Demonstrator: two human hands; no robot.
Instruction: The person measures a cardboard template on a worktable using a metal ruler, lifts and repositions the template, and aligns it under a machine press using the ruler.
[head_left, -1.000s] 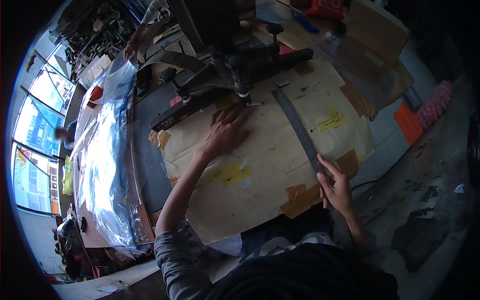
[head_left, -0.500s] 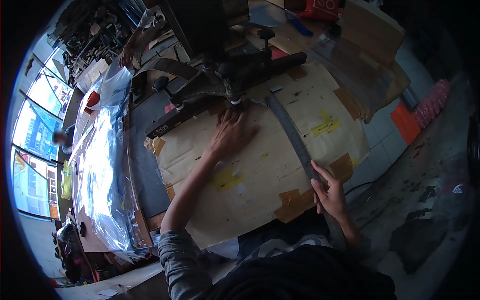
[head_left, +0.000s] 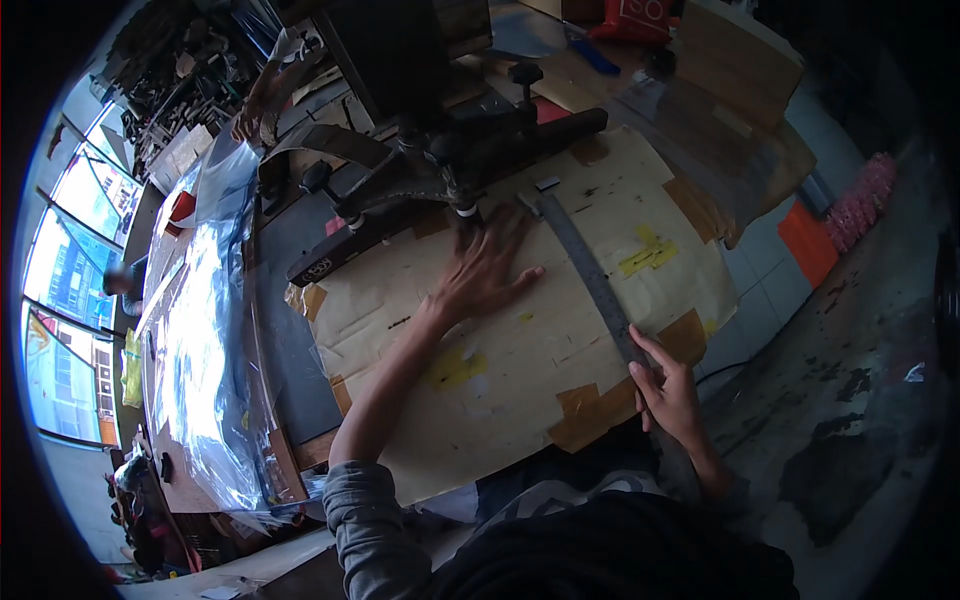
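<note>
A worn tan paper-covered board (head_left: 480, 400), patched with brown and yellow tape, lies before me. My left hand (head_left: 485, 272) rests on it with the fingers spread and the palm down. Its blurred fingertips reach close to the black clamp bar (head_left: 390, 218) of the machine. My right hand (head_left: 667, 392) grips the near part of a long grey steel ruler (head_left: 585, 265), thumb on top. The ruler lies across the board and its far end nears a small white piece (head_left: 547, 184). A thin light piece near the ruler's far tip is too small to make out.
Black knobs (head_left: 526, 76) stand up from the clamp bar. Shiny clear plastic sheeting (head_left: 205, 330) covers a table on the left, where another person's hand (head_left: 255, 115) shows at the far end. Cardboard (head_left: 740, 75) and a red bag (head_left: 638, 18) are at the far right.
My left hand has shifted slightly right, and its fingers have spread toward the ruler's far end. My right hand and the ruler have moved only slightly.
</note>
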